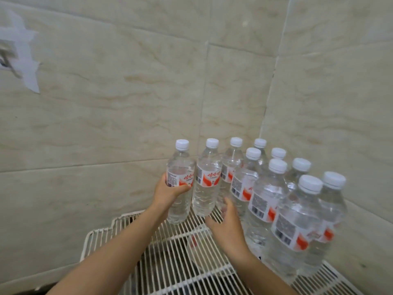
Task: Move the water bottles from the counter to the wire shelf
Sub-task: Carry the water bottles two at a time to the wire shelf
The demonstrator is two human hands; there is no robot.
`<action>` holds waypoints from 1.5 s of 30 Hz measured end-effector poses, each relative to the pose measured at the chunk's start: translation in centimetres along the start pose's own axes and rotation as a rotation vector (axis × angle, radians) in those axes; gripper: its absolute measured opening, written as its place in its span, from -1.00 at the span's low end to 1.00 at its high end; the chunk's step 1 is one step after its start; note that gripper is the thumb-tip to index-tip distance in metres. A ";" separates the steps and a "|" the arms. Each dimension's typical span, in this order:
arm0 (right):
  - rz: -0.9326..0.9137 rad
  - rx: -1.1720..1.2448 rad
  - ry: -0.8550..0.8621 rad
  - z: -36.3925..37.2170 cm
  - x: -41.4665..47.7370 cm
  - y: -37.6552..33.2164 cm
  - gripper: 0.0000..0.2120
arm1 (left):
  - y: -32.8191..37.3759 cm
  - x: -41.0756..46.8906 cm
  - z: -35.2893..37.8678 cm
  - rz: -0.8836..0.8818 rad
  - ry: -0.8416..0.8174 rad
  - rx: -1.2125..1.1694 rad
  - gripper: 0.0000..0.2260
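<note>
My left hand (pixel 170 191) grips a clear water bottle (pixel 179 167) with a white cap and a red and white label, held upright at the back left of the white wire shelf (pixel 170 260). Its base sits at or just above the wires. A second bottle (pixel 207 179) stands right beside it. My right hand (pixel 228 224) hovers with fingers apart near the foot of that bottle, holding nothing. Several more bottles (pixel 295 222) stand in rows along the right side of the shelf.
Beige marbled tile walls meet in a corner (pixel 265 116) just behind the bottles. Torn white tape (pixel 23 58) sticks to the left wall. The shelf's front left wires are bare, with dark space beneath them.
</note>
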State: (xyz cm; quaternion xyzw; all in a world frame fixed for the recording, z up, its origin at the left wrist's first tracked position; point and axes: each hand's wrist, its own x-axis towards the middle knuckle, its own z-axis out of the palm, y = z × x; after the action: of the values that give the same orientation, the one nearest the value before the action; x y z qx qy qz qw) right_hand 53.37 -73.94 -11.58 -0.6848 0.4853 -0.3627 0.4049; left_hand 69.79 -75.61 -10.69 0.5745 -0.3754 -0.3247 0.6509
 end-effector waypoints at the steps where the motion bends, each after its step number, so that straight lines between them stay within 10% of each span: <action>1: 0.009 -0.003 -0.022 -0.4 -0.6 0.5 -0.35 | -0.1 0.5 0.5 -0.001 -0.011 -0.006 -0.49; 15: -0.020 -0.330 -0.062 -0.6 -1.5 4.9 -0.51 | -0.6 -1.9 0.4 -0.081 -0.034 0.290 -0.24; 27: -0.375 -0.564 -0.293 0.1 -2.9 4.7 -0.68 | 0.5 -11.9 -4.6 0.011 0.221 0.491 -0.49; 45: -1.329 -0.152 -0.828 1.8 -20.8 -2.7 -0.51 | -0.6 -53.7 -14.6 -0.270 1.316 0.479 -0.55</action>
State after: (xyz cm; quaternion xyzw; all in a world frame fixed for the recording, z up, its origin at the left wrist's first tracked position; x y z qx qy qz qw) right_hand 50.45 -53.15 -12.03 -0.9368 -0.1927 -0.2097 0.2030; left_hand 55.19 -22.48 -18.34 0.8199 0.1087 0.1029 0.5526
